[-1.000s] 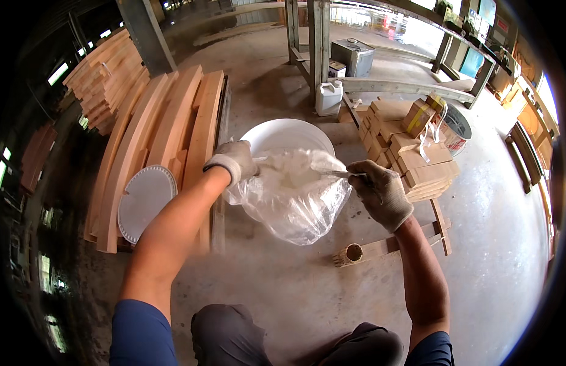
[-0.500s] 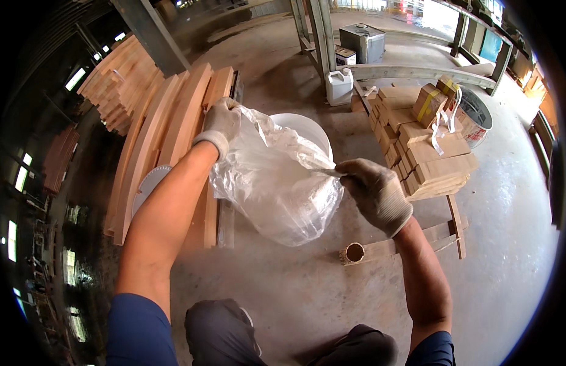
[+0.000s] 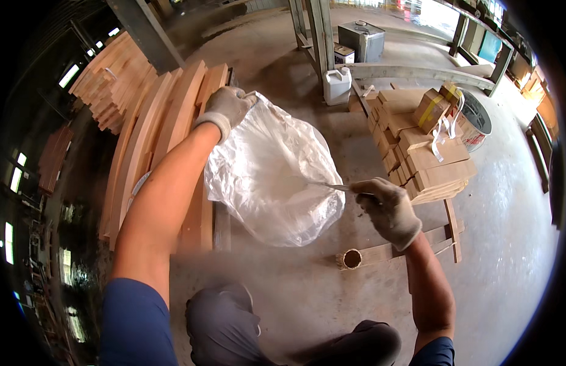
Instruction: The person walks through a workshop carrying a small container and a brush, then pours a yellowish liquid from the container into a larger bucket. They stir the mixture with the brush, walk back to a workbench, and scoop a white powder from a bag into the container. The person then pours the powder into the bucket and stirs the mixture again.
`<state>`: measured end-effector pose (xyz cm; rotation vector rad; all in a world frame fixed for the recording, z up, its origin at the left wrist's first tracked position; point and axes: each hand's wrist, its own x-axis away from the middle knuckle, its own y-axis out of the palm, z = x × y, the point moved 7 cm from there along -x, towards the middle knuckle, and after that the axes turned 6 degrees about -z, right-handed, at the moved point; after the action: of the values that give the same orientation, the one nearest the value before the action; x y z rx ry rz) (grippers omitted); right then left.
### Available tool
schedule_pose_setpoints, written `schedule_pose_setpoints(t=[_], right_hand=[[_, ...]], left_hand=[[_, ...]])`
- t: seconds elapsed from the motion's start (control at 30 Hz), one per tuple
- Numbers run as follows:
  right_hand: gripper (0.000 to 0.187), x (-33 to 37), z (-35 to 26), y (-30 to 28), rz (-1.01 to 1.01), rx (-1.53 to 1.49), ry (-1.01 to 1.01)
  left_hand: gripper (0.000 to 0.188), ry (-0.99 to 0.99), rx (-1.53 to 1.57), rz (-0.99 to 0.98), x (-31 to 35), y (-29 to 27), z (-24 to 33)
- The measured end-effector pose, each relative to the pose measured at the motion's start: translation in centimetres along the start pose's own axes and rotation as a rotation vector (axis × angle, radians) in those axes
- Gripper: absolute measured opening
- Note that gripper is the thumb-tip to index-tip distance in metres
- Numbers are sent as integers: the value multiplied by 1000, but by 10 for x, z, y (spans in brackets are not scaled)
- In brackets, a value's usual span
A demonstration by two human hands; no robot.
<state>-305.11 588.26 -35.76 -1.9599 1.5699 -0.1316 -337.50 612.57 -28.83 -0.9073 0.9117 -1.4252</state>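
A translucent plastic bag (image 3: 265,210) spreads wide in front of me, its mouth facing up. Something pale, perhaps powder, shows inside, but I cannot make it out clearly. At the bag's far left edge, my left hand (image 3: 229,108), in a pale work glove, is closed on the gathered plastic. My right hand (image 3: 386,204), also gloved, grips a thin metal tool (image 3: 332,185) at the bag's right side. The tool points left over the bag's mouth; its far end blends into the bag, so its kind is unclear.
Long curved wooden beams (image 3: 176,122) lie left of the bag. Stacked small wooden blocks (image 3: 429,155) stand right, beside a round bucket (image 3: 476,116). Beyond are a white jug (image 3: 338,86) and a metal can (image 3: 363,41). A cardboard tube (image 3: 351,259) lies near my right forearm.
The bag's mouth has spread wider and now covers the white bucket rim seen behind it earlier. My left hand has risen slightly; my right hand has moved right and down with the tool.
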Motion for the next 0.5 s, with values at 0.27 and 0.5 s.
schedule_pose_setpoints(t=[0.27,0.5], right_hand=[[27,4,-4,7,29,-84,385],[25,0,-28,17,121,-41,618]], left_hand=[[54,206,-297,75,-76,30,-15],[48,121,-156,-61,-103,96,-62]])
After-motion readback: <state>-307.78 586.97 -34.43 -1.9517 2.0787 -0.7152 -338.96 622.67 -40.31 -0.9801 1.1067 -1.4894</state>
